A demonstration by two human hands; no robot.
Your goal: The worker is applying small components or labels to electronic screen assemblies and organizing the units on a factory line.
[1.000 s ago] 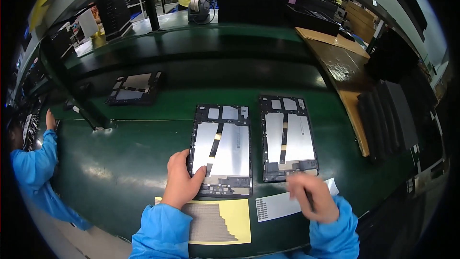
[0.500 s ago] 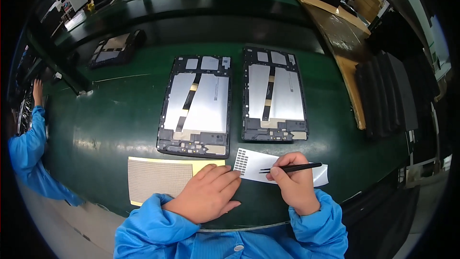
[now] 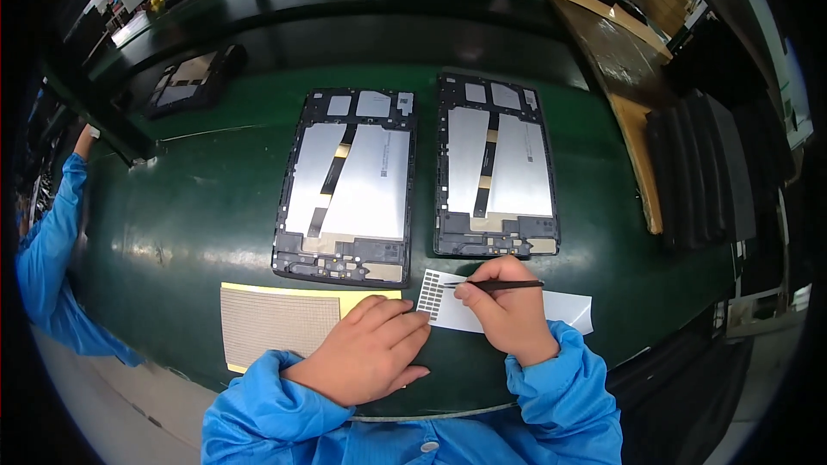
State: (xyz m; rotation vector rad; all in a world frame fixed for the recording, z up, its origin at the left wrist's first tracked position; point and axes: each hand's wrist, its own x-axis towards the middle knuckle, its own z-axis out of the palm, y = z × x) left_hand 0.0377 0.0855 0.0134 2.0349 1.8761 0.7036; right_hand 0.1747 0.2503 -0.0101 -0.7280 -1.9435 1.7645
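Note:
Black tweezers point(image 3: 508, 286) are pinched in my right hand point(image 3: 510, 306), their tips over the dark stickers at the left end of a white sticker strip point(image 3: 568, 310). Whether the tips grip a sticker is too small to tell. My left hand point(image 3: 375, 349) lies flat with fingers stretched, its fingertips at the strip's lower left corner. Partly under that hand is a yellow-backed sheet with a fine brown grid point(image 3: 280, 325). Beyond my hands lie two opened tablets, a left tablet point(image 3: 362, 181) and a right tablet point(image 3: 517, 168), each showing a silver panel and a dark ribbon cable.
Another stack of tablet parts point(image 3: 191, 77) sits at the far left of the green table point(image 3: 172, 215), near a dark post point(image 3: 99, 108). Black foam sheets point(image 3: 698, 172) stand at the right beside a cardboard edge point(image 3: 636, 164). A co-worker's blue sleeve point(image 3: 52, 250) shows at the left.
My right hand has moved left and slightly away from me, bringing the tweezer tips onto the stickers. My left hand stays nearly in place. The co-worker's hand has moved up slightly.

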